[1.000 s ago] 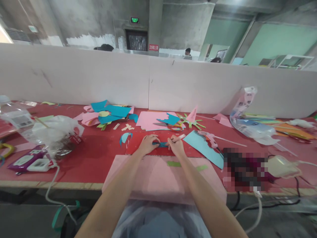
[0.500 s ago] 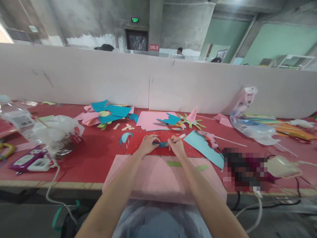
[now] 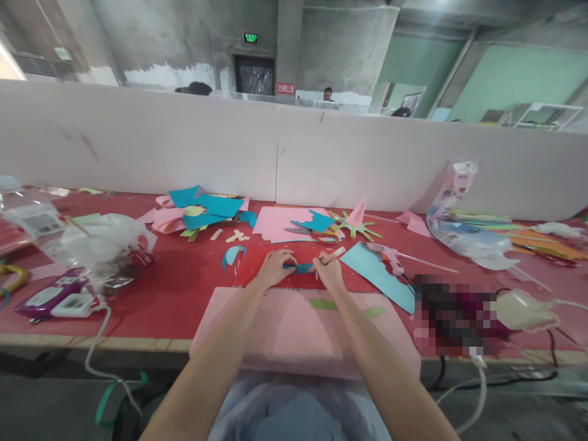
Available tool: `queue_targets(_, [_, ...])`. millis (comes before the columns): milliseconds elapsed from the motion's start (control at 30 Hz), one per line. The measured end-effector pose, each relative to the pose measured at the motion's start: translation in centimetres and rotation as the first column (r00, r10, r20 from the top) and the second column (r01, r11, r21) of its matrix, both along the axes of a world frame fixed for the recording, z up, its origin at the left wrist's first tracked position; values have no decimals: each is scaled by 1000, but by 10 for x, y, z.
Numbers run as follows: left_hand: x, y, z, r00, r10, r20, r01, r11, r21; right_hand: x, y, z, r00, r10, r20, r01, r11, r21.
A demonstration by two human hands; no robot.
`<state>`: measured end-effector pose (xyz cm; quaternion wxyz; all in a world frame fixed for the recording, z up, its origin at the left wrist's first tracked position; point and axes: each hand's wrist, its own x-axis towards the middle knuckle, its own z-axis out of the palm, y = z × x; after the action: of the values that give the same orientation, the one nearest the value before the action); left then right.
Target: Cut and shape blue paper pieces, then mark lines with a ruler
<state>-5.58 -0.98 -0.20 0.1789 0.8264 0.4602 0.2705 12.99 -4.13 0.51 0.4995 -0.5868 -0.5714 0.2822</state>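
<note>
A small blue paper strip (image 3: 302,268) lies across a red sheet (image 3: 252,260) in front of me. My left hand (image 3: 274,267) is closed on the strip's left end, its fingers bent over it. At the strip's right end, my right hand (image 3: 329,269) grips a slim pen-like stick (image 3: 339,252), whose pale end sticks out above the fingers. The tip is too small to make out. Below both hands spreads a pink sheet (image 3: 275,331) bearing two green paper strips (image 3: 323,304). To the right of my right hand is a light blue paper piece (image 3: 376,275).
Yellow-handled scissors (image 3: 325,235) rest on pink paper (image 3: 271,222) beyond my hands. A pink glue gun (image 3: 390,260) lies at right. Blue and pink scraps (image 3: 215,208), a plastic bag (image 3: 110,245) and a purple device (image 3: 55,297) are at left. A white partition (image 3: 184,147) stands behind.
My right hand has shifted very slightly and the stick in it is tilted a little differently. My left hand keeps its place on the strip. A person beyond the partition has moved slightly left.
</note>
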Motion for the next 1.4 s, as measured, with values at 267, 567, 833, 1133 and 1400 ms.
queue_targets(267, [0,-3,3,1000,5,-4,-5,1000,-6,-1,-2,4,1000,-4,8,4,1000,6])
queue_targets(567, [0,-1,1,1000,2,-1,-2,1000,5,-1,-2,3,1000,-11,-3,11,1000,10])
queue_targets(833, [-1,-1,2,1000,1,1,-1,1000,10,-2,-4,7,999,-47,20,46,999,8])
queue_targets(1133, [0,-1,1,1000,1,0,-1,1000,9,1,1,1,997,-71,7,71,997,-2])
queue_targets(1400, [0,0,0,1000,0,1,0,1000,19,7,-1,4,999,-29,-45,30,999,16])
